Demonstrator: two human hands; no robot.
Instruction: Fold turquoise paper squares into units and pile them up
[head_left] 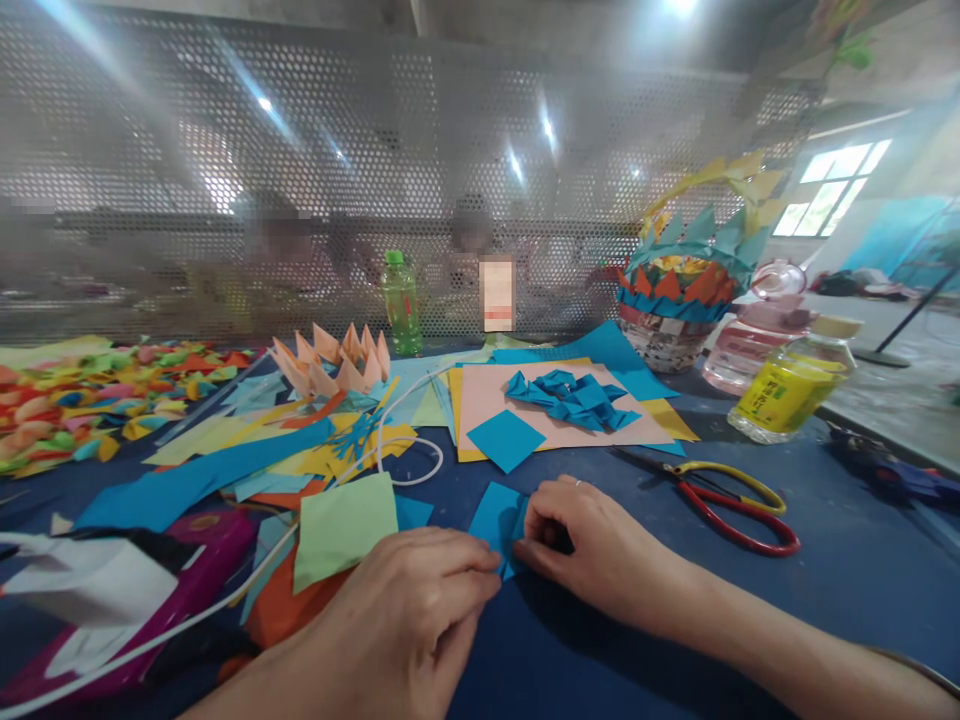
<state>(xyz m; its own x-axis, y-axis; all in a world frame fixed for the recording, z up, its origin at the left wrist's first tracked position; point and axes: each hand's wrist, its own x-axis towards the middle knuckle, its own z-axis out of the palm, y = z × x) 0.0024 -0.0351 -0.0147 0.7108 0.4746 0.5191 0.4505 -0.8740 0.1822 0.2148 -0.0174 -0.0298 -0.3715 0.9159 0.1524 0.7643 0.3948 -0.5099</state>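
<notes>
Both hands are on a sheet of blue paper (495,512) at the near middle of the table. My left hand (424,590) presses its closed fingers on the paper's lower left edge. My right hand (577,525) has its fingers curled and pinched on the right side, where the sheet looks folded over. Just beyond lies a loose blue paper square (507,440). Behind it, several folded blue paper pieces (570,398) are heaped on a pink sheet (480,395). A light green paper square (346,530) lies beside my left hand.
Scissors (739,505) with red and yellow handles lie at right, near two bottles (791,385). A paper basket (679,290) stands behind. Leftward are a pink folded-paper ring (330,365), colourful folded pieces (97,400), a white cable (379,440) and a purple power strip (202,560).
</notes>
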